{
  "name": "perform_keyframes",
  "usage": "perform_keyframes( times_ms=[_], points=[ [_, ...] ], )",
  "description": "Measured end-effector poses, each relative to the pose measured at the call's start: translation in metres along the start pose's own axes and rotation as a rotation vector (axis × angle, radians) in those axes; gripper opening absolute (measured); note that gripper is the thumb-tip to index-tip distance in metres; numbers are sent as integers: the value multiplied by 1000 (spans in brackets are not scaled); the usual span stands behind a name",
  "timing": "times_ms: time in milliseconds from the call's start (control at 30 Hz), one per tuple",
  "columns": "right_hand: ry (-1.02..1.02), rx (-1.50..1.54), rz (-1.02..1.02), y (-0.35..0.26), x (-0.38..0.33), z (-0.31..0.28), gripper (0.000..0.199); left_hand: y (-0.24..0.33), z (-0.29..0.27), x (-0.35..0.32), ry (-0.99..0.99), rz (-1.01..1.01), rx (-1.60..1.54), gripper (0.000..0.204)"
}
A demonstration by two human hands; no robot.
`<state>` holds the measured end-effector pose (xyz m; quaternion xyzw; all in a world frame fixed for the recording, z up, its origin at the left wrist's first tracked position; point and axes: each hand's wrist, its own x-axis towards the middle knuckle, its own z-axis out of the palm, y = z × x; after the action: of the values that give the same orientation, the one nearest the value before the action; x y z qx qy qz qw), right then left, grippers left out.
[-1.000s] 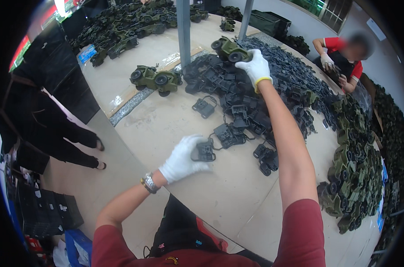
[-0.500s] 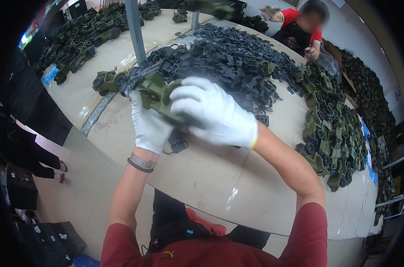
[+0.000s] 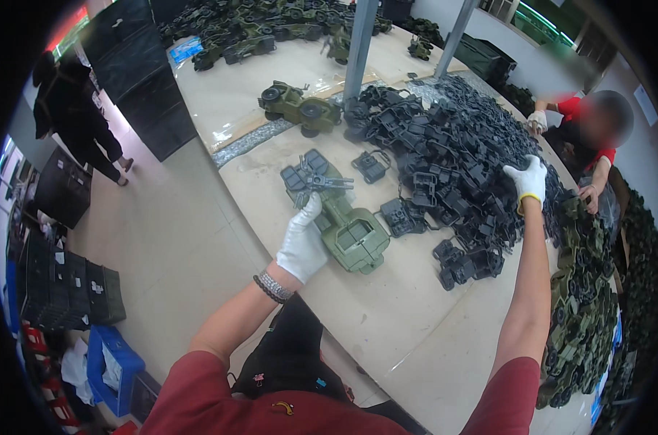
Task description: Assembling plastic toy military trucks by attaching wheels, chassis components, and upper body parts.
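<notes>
My left hand (image 3: 302, 243), in a white glove, is closed round a green toy vehicle (image 3: 356, 241) above the table's near left edge. A dark grey gun-like part (image 3: 322, 181) sits across the vehicle's far end. My right hand (image 3: 528, 181), also gloved, reaches out to the far right side of a heap of dark grey plastic parts (image 3: 445, 152). Its thumb stands apart from the fingers, and no part shows in it. Between the hands, a few loose dark grey parts (image 3: 403, 216) lie on the table.
A green toy vehicle with black wheels (image 3: 300, 107) rests past my left hand, near a metal post (image 3: 359, 54). More vehicles are massed at right (image 3: 579, 312) and far left. A co-worker in a red shirt (image 3: 572, 109) is across the heap. A blue crate (image 3: 111, 373) stands on the floor.
My right hand has let go of the green toy vehicle and moved right to the heap. The left hand still holds the vehicle, now lower and turned. The view has swung left.
</notes>
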<state>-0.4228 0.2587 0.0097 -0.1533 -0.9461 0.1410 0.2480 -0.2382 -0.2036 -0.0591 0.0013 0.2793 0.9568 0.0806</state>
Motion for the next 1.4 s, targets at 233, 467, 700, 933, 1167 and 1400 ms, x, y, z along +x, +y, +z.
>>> perform_keyframes(
  times_ms=[233, 467, 700, 933, 1167, 1400],
  points=[
    [294, 38, -17, 44, -20, -12, 50, -5, -1, -15, -21, -59, -121, 63],
    [395, 90, -34, 46, -36, -69, 45, -3, 0, -46, -166, -146, -170, 49],
    [272, 243, -220, -38, -187, -183, 30, 7, -3, -99, -146, -253, -305, 53],
    [115, 237, -281, -59, -390, -183, 28, 9, -12, -126, -161, -333, -374, 52],
    [189, 23, -190, -38, -455, -169, 25, 19, -27, -133, -80, -366, -269, 64],
    [240, 275, -104, -80, -470, -180, 20, 19, -61, -147, -154, -303, -307, 84]
  ],
)
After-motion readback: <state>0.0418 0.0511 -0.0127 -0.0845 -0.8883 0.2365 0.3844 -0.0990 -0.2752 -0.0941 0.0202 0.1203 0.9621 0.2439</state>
